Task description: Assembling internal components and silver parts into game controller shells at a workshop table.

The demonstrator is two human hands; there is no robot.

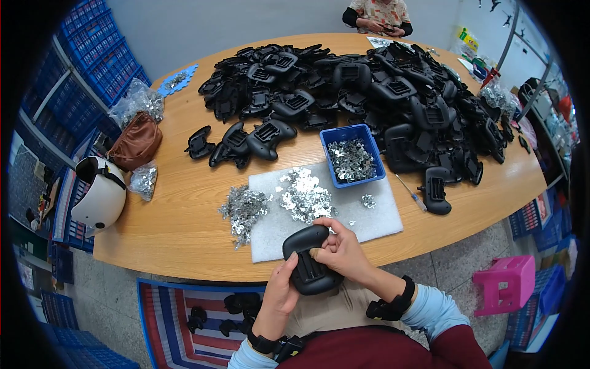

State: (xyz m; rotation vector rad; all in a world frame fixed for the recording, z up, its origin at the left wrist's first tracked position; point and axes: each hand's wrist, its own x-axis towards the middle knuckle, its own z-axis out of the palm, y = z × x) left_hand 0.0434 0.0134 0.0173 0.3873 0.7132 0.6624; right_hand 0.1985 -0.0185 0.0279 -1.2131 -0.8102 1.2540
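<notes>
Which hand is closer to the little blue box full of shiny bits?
Right. The right hand sits on the black plastic shell, below the blue box. The left hand grips the shell's lower left side, farther from the box.

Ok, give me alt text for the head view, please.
Both hands, left hand and right hand, hold a black plastic housing at the wooden table edge. Beyond lie shiny metal bits, a blue bin and a heap of housings.

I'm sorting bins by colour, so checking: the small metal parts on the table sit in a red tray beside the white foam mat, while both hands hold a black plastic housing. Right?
Not quite. The tray of small metal parts is blue, not red, as the head view shows. It does sit beside the white foam mat, and the left hand and right hand both hold a black plastic housing.
</notes>
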